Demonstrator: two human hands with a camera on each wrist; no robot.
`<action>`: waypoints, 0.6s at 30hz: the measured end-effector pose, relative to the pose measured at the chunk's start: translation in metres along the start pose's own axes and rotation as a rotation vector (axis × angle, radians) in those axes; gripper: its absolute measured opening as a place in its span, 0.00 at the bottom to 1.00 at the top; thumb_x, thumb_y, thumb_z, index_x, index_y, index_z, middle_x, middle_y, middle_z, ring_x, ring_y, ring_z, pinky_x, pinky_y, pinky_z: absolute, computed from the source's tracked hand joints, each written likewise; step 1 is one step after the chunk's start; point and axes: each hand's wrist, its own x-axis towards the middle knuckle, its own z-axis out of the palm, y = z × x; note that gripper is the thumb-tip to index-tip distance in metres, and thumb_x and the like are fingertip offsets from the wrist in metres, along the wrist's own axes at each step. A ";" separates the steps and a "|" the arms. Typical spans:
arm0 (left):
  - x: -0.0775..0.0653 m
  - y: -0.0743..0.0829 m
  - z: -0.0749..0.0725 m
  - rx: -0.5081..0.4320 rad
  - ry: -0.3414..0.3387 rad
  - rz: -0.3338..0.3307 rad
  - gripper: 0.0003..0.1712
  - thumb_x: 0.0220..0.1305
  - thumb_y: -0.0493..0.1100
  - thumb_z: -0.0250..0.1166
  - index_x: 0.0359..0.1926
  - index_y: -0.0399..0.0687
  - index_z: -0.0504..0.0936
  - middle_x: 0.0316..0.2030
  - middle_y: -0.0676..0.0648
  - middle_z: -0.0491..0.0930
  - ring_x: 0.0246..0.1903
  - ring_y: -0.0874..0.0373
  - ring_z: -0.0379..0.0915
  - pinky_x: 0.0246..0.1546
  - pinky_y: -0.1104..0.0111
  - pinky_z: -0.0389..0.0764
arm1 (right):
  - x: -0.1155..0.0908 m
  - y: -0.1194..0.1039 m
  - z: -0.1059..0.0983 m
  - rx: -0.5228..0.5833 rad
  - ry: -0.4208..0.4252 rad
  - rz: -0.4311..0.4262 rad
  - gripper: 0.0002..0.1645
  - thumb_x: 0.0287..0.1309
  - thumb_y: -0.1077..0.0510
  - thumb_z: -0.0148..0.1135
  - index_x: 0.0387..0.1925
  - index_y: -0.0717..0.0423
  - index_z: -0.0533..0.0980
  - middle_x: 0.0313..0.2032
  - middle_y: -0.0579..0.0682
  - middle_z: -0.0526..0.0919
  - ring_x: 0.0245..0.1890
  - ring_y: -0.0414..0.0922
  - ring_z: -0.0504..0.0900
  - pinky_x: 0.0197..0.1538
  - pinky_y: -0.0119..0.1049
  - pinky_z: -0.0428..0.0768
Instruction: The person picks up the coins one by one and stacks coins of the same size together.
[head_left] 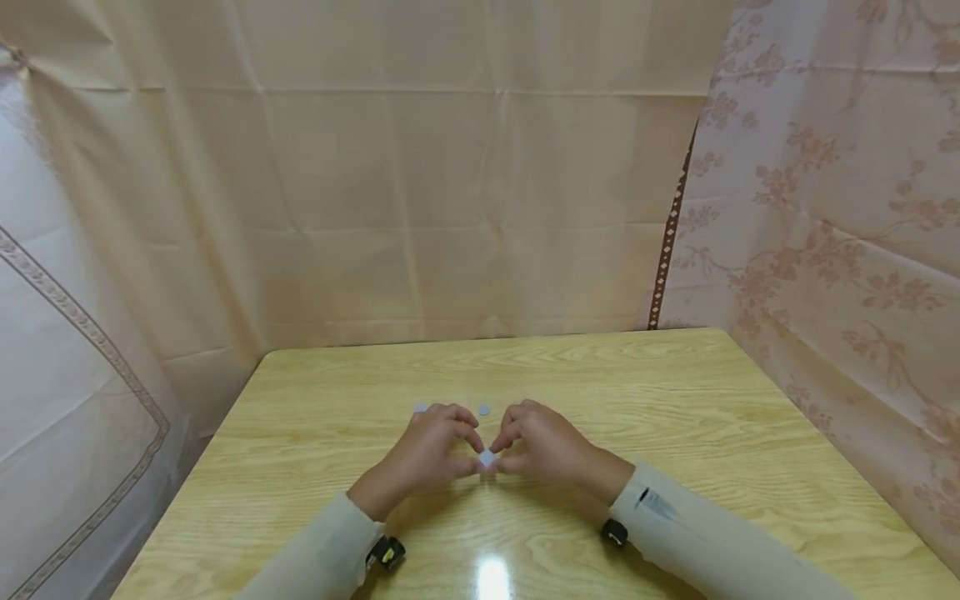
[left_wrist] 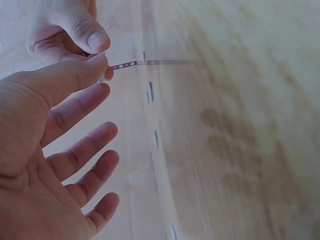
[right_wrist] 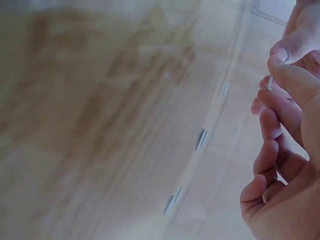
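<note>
Whitish small piece (head_left: 488, 458); yellow wood-grain tabletop (head_left: 675, 417); plain beige back curtain (head_left: 450, 167); pale pink right curtain (head_left: 825, 192), darker blossom pattern; cream sleeves (head_left: 720, 533).

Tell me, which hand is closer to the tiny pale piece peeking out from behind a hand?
Left. In the head view, the left hand is just in front of the pale piece, partly hiding it; the right hand is farther off, to its right.

The left hand (head_left: 437, 448) and right hand (head_left: 545, 443) cover parts of the small flat white piece (head_left: 488, 457); its full outline cannot be told. Near the yellowish wood-grain surface's (head_left: 637, 392) middle, the left hand partly hides a small pale-grey flat piece (head_left: 419, 408). The surface's near edge is cut off; wrist views blur its grain.
</note>
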 end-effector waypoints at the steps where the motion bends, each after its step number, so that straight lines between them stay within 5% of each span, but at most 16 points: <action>1: 0.000 0.000 0.001 0.007 -0.005 0.003 0.07 0.60 0.55 0.76 0.37 0.63 0.91 0.59 0.50 0.81 0.60 0.47 0.72 0.59 0.39 0.68 | -0.001 0.000 0.000 0.002 -0.006 -0.004 0.11 0.54 0.46 0.80 0.37 0.43 0.91 0.36 0.40 0.83 0.40 0.43 0.78 0.54 0.40 0.80; 5: -0.001 0.001 0.004 0.023 -0.019 0.010 0.06 0.60 0.55 0.76 0.36 0.63 0.91 0.58 0.50 0.82 0.59 0.47 0.73 0.58 0.39 0.69 | -0.004 -0.002 0.001 0.002 -0.036 0.000 0.10 0.55 0.46 0.79 0.37 0.44 0.91 0.36 0.38 0.82 0.40 0.40 0.79 0.74 0.57 0.66; 8: 0.000 0.002 0.005 0.026 -0.038 0.011 0.07 0.60 0.55 0.76 0.35 0.63 0.91 0.58 0.51 0.83 0.59 0.47 0.73 0.58 0.40 0.69 | -0.004 -0.003 0.002 -0.012 -0.057 0.007 0.10 0.56 0.46 0.78 0.37 0.44 0.91 0.36 0.37 0.82 0.40 0.40 0.79 0.76 0.59 0.62; 12: 0.001 0.002 0.008 0.034 -0.060 0.008 0.06 0.59 0.55 0.78 0.34 0.64 0.91 0.57 0.52 0.84 0.58 0.47 0.74 0.55 0.41 0.71 | -0.003 -0.005 0.004 -0.015 -0.083 0.020 0.10 0.56 0.46 0.78 0.37 0.44 0.91 0.35 0.38 0.82 0.36 0.40 0.77 0.60 0.43 0.78; 15: 0.002 0.001 0.009 0.032 -0.070 -0.005 0.05 0.58 0.54 0.78 0.32 0.65 0.91 0.56 0.52 0.84 0.57 0.47 0.75 0.55 0.41 0.71 | -0.001 -0.006 0.005 -0.002 -0.098 0.027 0.10 0.56 0.46 0.79 0.37 0.44 0.91 0.34 0.39 0.83 0.33 0.39 0.76 0.42 0.32 0.75; 18: 0.003 0.000 0.011 0.021 -0.083 -0.023 0.05 0.56 0.53 0.79 0.31 0.65 0.91 0.55 0.52 0.85 0.57 0.46 0.75 0.55 0.40 0.70 | 0.001 -0.007 0.006 0.014 -0.114 0.036 0.09 0.55 0.48 0.79 0.36 0.45 0.91 0.34 0.38 0.83 0.33 0.36 0.76 0.39 0.28 0.74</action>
